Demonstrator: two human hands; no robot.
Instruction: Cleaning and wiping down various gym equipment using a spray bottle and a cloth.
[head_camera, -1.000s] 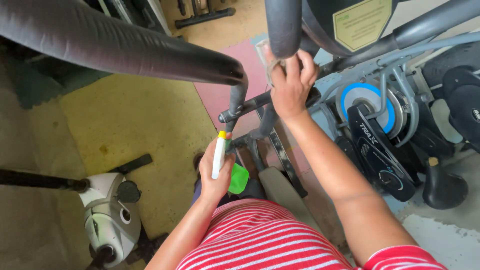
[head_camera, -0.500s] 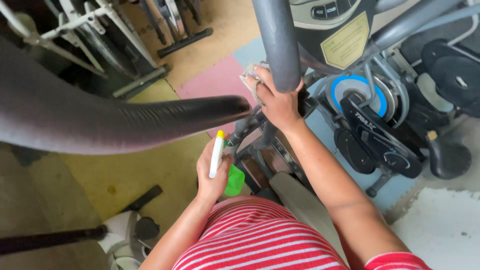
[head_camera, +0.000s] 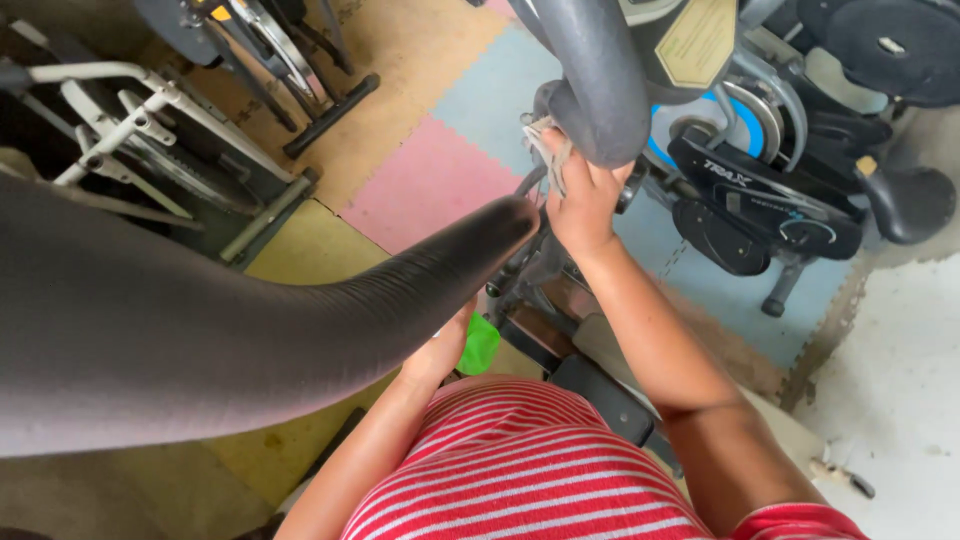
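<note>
My right hand (head_camera: 585, 205) presses a pale crumpled cloth (head_camera: 545, 150) against the underside of a grey padded handlebar (head_camera: 600, 80) of an exercise machine. My left hand (head_camera: 440, 352) is low, near my red-striped shirt, and partly hidden behind a second thick grey padded bar (head_camera: 250, 320) that crosses the left of the view. That hand grips a bottle; only its green part (head_camera: 481, 345) shows below the bar.
A black and blue exercise bike (head_camera: 760, 180) stands at the right, with a black saddle (head_camera: 905, 200) beside it. White-framed and black equipment (head_camera: 150, 130) lines the upper left. Pink (head_camera: 430, 180), blue and yellow foam tiles cover the floor.
The view has shifted, so the thick grey bar now covers the white bottle's top in my left hand. My right hand stays on the handlebar with the cloth.
</note>
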